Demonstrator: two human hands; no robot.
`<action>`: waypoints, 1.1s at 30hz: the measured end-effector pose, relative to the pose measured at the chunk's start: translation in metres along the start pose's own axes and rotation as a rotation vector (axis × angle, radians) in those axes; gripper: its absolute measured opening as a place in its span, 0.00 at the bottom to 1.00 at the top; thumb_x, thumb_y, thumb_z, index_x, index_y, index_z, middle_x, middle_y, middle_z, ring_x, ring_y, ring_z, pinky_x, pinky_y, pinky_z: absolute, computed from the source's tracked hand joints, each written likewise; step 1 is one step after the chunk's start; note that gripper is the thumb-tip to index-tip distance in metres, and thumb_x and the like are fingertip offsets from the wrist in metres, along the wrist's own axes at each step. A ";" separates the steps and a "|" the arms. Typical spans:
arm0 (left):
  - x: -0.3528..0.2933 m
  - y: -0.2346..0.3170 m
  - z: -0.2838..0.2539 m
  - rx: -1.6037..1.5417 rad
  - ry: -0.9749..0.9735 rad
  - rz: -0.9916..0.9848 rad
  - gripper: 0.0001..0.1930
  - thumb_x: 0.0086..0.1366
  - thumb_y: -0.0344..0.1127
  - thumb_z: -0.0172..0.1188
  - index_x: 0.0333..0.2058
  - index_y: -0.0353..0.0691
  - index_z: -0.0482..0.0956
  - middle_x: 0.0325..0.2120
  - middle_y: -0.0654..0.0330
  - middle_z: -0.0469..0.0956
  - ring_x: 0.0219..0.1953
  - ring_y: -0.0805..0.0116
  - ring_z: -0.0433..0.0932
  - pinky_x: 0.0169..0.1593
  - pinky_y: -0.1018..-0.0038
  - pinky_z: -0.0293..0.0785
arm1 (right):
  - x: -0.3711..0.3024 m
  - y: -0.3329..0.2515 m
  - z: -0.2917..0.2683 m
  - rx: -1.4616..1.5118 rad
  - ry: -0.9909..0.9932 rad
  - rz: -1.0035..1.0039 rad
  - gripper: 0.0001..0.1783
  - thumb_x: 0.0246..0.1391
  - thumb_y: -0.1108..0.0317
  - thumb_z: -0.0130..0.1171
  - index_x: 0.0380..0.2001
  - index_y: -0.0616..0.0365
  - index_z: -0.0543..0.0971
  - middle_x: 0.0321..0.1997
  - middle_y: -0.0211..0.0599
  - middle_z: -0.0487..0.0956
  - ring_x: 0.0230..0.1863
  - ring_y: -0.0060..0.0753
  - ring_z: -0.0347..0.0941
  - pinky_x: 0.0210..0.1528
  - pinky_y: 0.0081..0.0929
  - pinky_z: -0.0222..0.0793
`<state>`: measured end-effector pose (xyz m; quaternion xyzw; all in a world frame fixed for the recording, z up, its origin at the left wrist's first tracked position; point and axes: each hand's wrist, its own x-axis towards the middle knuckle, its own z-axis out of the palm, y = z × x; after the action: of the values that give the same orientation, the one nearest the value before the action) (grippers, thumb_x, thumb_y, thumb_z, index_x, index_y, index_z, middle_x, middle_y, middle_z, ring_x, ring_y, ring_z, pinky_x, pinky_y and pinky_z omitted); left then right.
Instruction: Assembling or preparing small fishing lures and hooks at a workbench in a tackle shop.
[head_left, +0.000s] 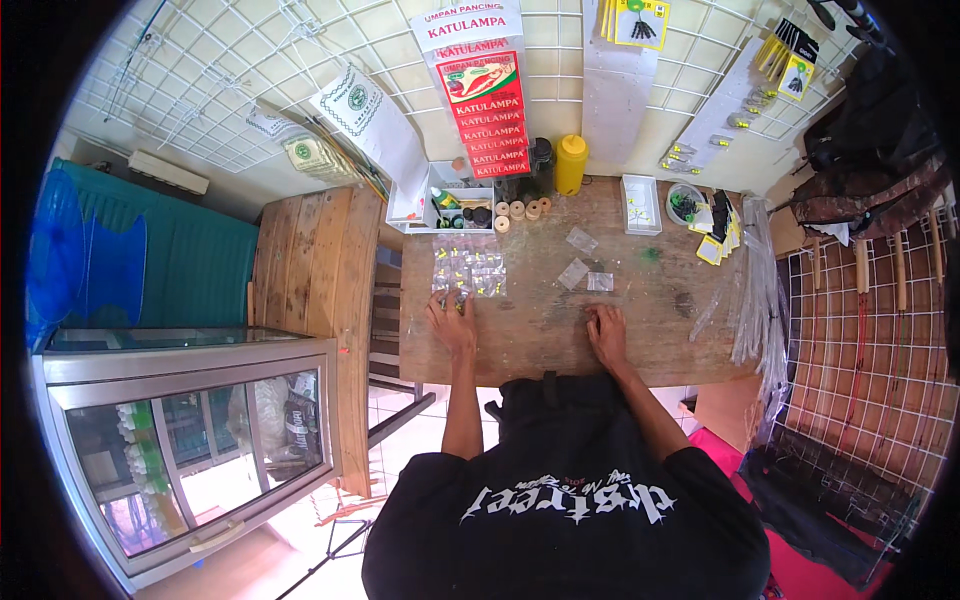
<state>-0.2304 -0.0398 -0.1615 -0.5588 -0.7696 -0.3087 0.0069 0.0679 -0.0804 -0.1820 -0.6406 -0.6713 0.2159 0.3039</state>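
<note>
My left hand [453,322] reaches over the near left end of a group of small clear plastic bags [488,272]. These bags lie side by side, with small bright yellow pieces inside them. My left fingers are apart, their tips touching the nearest bags and partly covering them. My right hand [607,335] rests on the wooden table [540,340] with its fingers loosely bent and nothing visible in them. Just beyond its fingertips lies a small clear bag [600,282]. Another clear bag [573,273] is beside that one, and a third bag [581,239] lies farther back.
Along the back stand a white organizer box [466,195], several thread spools [517,210], a yellow bottle [571,165] and a white tray [640,204]. A round tub [684,203] and packaged cards [718,235] sit at the right, near hanging plastic sleeves [762,290]. A glass cabinet [190,365] stands left.
</note>
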 end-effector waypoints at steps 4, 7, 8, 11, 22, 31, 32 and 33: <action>-0.001 0.002 0.001 0.028 -0.034 -0.025 0.14 0.53 0.43 0.67 0.35 0.42 0.81 0.44 0.57 0.71 0.49 0.55 0.67 0.52 0.59 0.63 | 0.002 -0.004 -0.007 -0.007 -0.068 0.052 0.14 0.46 0.73 0.58 0.40 0.54 0.74 0.38 0.44 0.75 0.43 0.49 0.67 0.48 0.43 0.61; -0.002 0.001 0.001 0.075 -0.010 -0.041 0.14 0.54 0.44 0.67 0.33 0.42 0.80 0.44 0.57 0.71 0.47 0.55 0.68 0.50 0.60 0.63 | 0.005 -0.008 -0.006 -0.023 -0.034 0.025 0.14 0.46 0.73 0.57 0.40 0.53 0.74 0.38 0.43 0.75 0.44 0.47 0.68 0.48 0.42 0.61; -0.002 0.000 0.000 0.072 -0.013 -0.048 0.14 0.53 0.44 0.67 0.33 0.42 0.80 0.44 0.57 0.70 0.47 0.55 0.68 0.50 0.60 0.63 | 0.006 -0.012 -0.006 -0.051 -0.067 0.033 0.15 0.47 0.73 0.57 0.41 0.53 0.74 0.37 0.43 0.75 0.43 0.48 0.68 0.48 0.42 0.61; 0.000 0.002 -0.002 0.050 -0.018 -0.049 0.14 0.53 0.44 0.67 0.33 0.41 0.79 0.44 0.56 0.70 0.47 0.55 0.67 0.49 0.60 0.63 | 0.015 -0.017 0.004 0.004 -0.112 -0.025 0.15 0.48 0.74 0.55 0.42 0.54 0.74 0.37 0.43 0.76 0.43 0.49 0.69 0.47 0.43 0.63; 0.008 -0.009 0.003 -0.086 0.014 -0.099 0.18 0.49 0.39 0.70 0.38 0.40 0.77 0.47 0.53 0.69 0.52 0.50 0.66 0.54 0.56 0.64 | 0.071 -0.086 0.080 0.510 -0.338 -0.110 0.25 0.48 0.78 0.53 0.52 0.55 0.70 0.46 0.44 0.73 0.41 0.39 0.73 0.47 0.34 0.71; 0.013 -0.009 0.005 -0.111 -0.051 -0.115 0.18 0.49 0.35 0.70 0.39 0.38 0.77 0.44 0.50 0.69 0.51 0.49 0.68 0.54 0.60 0.66 | 0.072 -0.100 0.102 0.511 -0.454 -0.040 0.26 0.48 0.78 0.55 0.53 0.53 0.69 0.50 0.44 0.66 0.44 0.37 0.70 0.47 0.31 0.71; 0.014 -0.007 0.005 -0.107 -0.022 -0.091 0.18 0.50 0.35 0.70 0.40 0.40 0.77 0.45 0.51 0.69 0.51 0.50 0.67 0.54 0.58 0.65 | 0.072 -0.098 0.103 0.530 -0.433 -0.052 0.26 0.48 0.78 0.55 0.52 0.52 0.69 0.50 0.43 0.65 0.44 0.36 0.70 0.47 0.31 0.71; 0.014 -0.005 0.005 -0.103 0.007 -0.067 0.19 0.50 0.36 0.69 0.41 0.41 0.77 0.47 0.52 0.68 0.50 0.50 0.67 0.53 0.57 0.65 | 0.071 -0.097 0.103 0.549 -0.411 -0.064 0.26 0.47 0.79 0.55 0.52 0.52 0.69 0.51 0.43 0.65 0.44 0.36 0.70 0.47 0.30 0.71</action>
<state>-0.2382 -0.0263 -0.1623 -0.5314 -0.7709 -0.3500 -0.0297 -0.0728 -0.0080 -0.1815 -0.4568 -0.6551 0.5033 0.3299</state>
